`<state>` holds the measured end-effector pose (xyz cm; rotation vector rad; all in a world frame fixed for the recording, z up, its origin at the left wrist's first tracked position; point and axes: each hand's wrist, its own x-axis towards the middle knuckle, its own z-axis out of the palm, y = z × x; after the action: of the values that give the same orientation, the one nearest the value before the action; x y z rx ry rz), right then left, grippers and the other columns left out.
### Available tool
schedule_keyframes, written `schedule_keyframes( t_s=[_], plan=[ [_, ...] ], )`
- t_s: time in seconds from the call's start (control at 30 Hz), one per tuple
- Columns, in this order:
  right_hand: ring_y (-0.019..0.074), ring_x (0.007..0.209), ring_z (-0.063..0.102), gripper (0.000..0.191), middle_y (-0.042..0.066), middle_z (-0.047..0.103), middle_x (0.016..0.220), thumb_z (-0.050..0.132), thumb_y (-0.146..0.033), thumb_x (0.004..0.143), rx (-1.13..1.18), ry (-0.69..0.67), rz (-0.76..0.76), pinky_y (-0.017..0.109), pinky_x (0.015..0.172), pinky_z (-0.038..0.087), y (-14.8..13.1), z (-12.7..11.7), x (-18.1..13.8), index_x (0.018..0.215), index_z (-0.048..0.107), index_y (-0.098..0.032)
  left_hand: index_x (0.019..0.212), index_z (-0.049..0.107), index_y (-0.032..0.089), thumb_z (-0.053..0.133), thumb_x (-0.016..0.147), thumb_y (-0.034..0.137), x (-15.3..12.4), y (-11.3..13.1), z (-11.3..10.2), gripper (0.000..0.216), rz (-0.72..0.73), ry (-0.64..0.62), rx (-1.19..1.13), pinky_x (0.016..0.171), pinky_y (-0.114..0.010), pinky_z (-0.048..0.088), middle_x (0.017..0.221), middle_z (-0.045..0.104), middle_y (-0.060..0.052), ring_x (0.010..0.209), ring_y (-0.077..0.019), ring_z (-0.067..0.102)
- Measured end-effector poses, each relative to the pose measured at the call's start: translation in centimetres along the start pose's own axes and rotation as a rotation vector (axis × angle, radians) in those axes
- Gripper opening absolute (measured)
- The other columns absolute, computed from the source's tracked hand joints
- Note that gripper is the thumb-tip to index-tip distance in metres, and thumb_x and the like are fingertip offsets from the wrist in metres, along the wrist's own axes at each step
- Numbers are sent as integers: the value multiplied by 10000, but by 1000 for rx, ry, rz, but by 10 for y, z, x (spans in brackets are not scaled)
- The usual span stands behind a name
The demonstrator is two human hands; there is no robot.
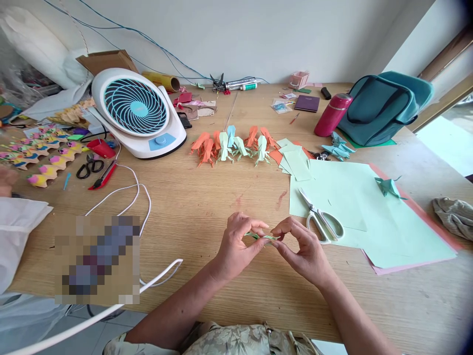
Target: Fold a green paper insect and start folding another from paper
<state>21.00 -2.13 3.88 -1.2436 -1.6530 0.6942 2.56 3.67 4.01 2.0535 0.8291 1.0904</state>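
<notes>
Between my two hands, just above the wooden table, is a small folded piece of light green paper (272,237). My left hand (242,236) pinches its left part between thumb and fingers. On the right end, the thumb and fingertips of my right hand (299,246) close on the same paper. My fingers hide much of its shape. Scissors with white handles (321,217) lie to the right of my right hand, partly on large sheets of light green paper (343,197). Farther back stands a row of orange, blue and pale green folded paper figures (240,145).
Small green paper pieces (295,160) lie by the row. A white fan (140,113) stands back left; its cord (138,187) crosses the table. At right are a pink bottle (333,114) and teal bag (384,108). Another person's sleeve (22,231) shows at the left edge.
</notes>
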Motion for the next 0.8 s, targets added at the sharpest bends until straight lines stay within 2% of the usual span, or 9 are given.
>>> schedule_keyframes(
  t_s=[0.1, 0.23, 0.37, 0.47, 0.6, 0.7, 0.8],
  plan=[
    [164, 762, 589, 32, 14, 626, 827, 652, -197, 917, 16, -12, 15, 303, 714, 467, 1, 1, -1, 913, 639, -227, 946, 638, 224, 744, 844, 210, 0, 2, -1, 148, 57, 20, 38, 886, -351, 400, 744, 713, 12, 795, -180, 567],
    [157, 734, 593, 81, 6, 624, 779, 646, -203, 924, 76, -12, 35, 298, 694, 456, 3, 2, -2, 845, 643, -221, 908, 632, 227, 721, 853, 174, 0, 1, -1, 118, 133, 40, 78, 930, -373, 379, 730, 703, 22, 756, -166, 576],
    [154, 716, 586, 131, 3, 616, 755, 632, -222, 935, 105, -12, 42, 296, 686, 445, 4, 2, -2, 804, 623, -216, 931, 639, 235, 732, 842, 162, 0, 1, -2, 148, 141, 30, 70, 981, -395, 351, 728, 711, 32, 747, -163, 585],
    [155, 703, 578, 154, -1, 593, 736, 622, -242, 941, 64, 2, 35, 298, 674, 435, 4, 1, -3, 793, 593, -215, 1001, 650, 247, 767, 821, 197, 0, 1, -3, 220, 106, 0, 29, 945, -379, 375, 749, 725, 28, 783, -176, 583],
    [164, 728, 580, 161, -3, 581, 742, 625, -244, 940, 21, 59, 29, 302, 676, 427, 5, -2, -5, 795, 560, -223, 1127, 632, 257, 805, 782, 221, 0, 1, -3, 387, 17, -60, -54, 907, -350, 421, 886, 758, 8, 889, -194, 603],
    [164, 739, 572, 153, -6, 578, 747, 632, -237, 937, 45, 94, 39, 306, 691, 423, 6, -4, -5, 801, 564, -229, 1119, 638, 243, 773, 800, 182, 0, 0, -3, 352, -68, -60, -115, 915, -333, 452, 926, 744, -3, 921, -185, 647],
    [160, 730, 543, 155, -5, 568, 753, 638, -243, 935, 91, 93, 65, 308, 690, 419, 6, -4, -4, 795, 571, -229, 1073, 655, 231, 750, 817, 197, 0, -1, -2, 276, -158, -44, -148, 908, -319, 472, 849, 725, 3, 895, -181, 673]
  ],
)
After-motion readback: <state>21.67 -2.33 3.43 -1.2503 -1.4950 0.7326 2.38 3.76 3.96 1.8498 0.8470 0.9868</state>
